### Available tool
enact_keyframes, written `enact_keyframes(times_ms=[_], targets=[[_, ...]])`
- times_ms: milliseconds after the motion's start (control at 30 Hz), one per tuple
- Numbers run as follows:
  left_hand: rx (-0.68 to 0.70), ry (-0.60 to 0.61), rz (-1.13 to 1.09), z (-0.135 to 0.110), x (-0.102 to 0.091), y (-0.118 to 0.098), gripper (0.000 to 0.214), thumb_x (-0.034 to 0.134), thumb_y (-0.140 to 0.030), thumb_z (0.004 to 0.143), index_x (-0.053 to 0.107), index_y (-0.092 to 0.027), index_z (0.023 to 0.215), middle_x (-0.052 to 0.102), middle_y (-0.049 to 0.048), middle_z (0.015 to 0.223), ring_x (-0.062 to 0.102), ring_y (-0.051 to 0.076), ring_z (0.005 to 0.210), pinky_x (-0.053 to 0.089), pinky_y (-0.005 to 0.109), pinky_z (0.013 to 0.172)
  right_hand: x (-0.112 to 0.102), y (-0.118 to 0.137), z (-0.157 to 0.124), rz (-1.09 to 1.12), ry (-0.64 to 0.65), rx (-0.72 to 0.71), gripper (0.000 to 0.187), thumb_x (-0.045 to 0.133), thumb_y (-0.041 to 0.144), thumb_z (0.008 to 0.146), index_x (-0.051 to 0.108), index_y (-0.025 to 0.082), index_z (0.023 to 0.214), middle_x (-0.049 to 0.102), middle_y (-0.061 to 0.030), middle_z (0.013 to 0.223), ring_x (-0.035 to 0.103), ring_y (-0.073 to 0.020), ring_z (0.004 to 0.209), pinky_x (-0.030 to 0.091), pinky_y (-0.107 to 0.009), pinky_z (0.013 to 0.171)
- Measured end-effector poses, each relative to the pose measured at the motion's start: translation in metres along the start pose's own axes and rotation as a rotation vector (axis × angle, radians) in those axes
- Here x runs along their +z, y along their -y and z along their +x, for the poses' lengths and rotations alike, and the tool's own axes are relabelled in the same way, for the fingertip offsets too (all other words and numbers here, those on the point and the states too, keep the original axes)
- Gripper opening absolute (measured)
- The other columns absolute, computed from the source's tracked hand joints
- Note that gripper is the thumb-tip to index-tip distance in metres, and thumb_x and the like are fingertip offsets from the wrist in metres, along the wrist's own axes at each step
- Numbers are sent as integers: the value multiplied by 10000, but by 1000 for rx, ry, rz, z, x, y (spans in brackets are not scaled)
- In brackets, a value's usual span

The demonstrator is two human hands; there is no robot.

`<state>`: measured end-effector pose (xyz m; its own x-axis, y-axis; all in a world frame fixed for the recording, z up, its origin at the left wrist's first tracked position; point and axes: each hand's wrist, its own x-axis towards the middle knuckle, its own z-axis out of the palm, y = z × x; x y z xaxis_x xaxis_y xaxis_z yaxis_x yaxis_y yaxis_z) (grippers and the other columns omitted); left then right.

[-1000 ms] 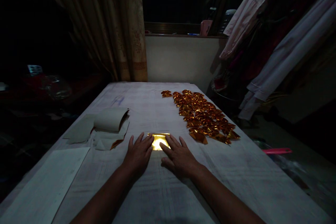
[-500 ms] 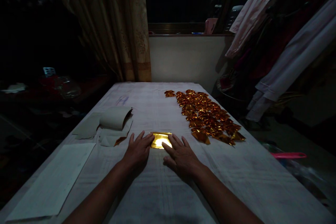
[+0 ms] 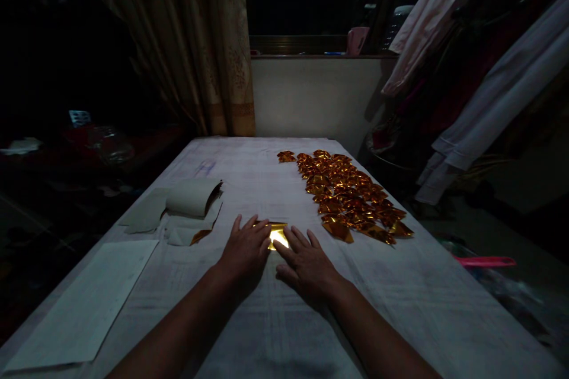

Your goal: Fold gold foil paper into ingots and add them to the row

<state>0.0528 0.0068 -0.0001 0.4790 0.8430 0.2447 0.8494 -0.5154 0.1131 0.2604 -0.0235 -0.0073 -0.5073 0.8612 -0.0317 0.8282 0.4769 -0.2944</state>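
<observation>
A small sheet of shiny gold foil paper [image 3: 278,237] lies flat on the cloth-covered table, catching a bright glare. My left hand [image 3: 247,249] rests palm down over its left part, fingers stretched out. On the right edge of the foil paper lies my right hand [image 3: 307,263], fingers spread, with the thumb and index finger near the glare. Neither hand grips anything. To the right sits a large group of folded gold foil pieces [image 3: 347,189], with one folded piece [image 3: 285,156] a little apart at the far end.
At the left are curled pale sheets [image 3: 189,196], one showing a gold underside, and a large white sheet [image 3: 84,308]. The table [image 3: 275,331] has a pale cloth. Clothes [image 3: 498,100] hang at the right. A curtain [image 3: 222,59] and a pink cup [image 3: 357,41] are at the back.
My left hand has slid to the right across the foil paper and now covers more of its left part. My right hand stays almost where it was. The view has shifted slightly.
</observation>
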Motion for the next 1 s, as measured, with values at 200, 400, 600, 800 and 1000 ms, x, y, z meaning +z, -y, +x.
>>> enact_keyframes(times_ms=[200, 400, 600, 800, 1000], targets=[[-32, 29, 8, -13, 24, 2, 446, 387, -298, 1035, 491, -266, 1468, 500, 89, 1530, 406, 267, 1448, 211, 585, 1202, -1, 1, 0, -15, -3, 4, 625, 408, 597, 1005, 381, 284, 1545, 210, -141, 1647, 158, -339, 1532, 132, -622, 1198], [-102, 27, 32, -22, 18, 16, 446, 402, -258, 1014, 526, -260, 1442, 495, 90, 1533, 396, 315, 1449, 216, 640, 1181, 1, 3, -1, -43, -63, 72, 578, 435, 511, 1016, 449, 203, 1505, 313, -149, 1617, 245, -324, 1511, 175, -590, 1205], [-156, 7, 24, -20, 16, 7, 444, 401, -258, 1004, 548, -264, 1423, 488, 70, 1541, 367, 339, 1460, 200, 653, 1179, 3, 16, 12, -75, -200, 96, 540, 374, 363, 1036, 400, 145, 1529, 289, -132, 1627, 226, -292, 1521, 131, -562, 1232], [-211, 20, 30, -20, 15, 4, 460, 395, -273, 1002, 530, -218, 1439, 515, 89, 1516, 379, 329, 1455, 183, 630, 1197, 3, 35, 44, -22, -118, 80, 542, 349, 321, 1038, 364, 125, 1544, 305, -130, 1622, 238, -275, 1518, 144, -537, 1238], [-246, 143, 34, -20, 8, 3, 508, 343, -298, 1015, 452, -207, 1503, 405, 64, 1585, 303, 314, 1498, 152, 628, 1212, 2, 29, 43, 1, -46, 192, 568, 301, 386, 1050, 327, 142, 1561, 231, -104, 1645, 178, -270, 1535, 99, -573, 1231]])
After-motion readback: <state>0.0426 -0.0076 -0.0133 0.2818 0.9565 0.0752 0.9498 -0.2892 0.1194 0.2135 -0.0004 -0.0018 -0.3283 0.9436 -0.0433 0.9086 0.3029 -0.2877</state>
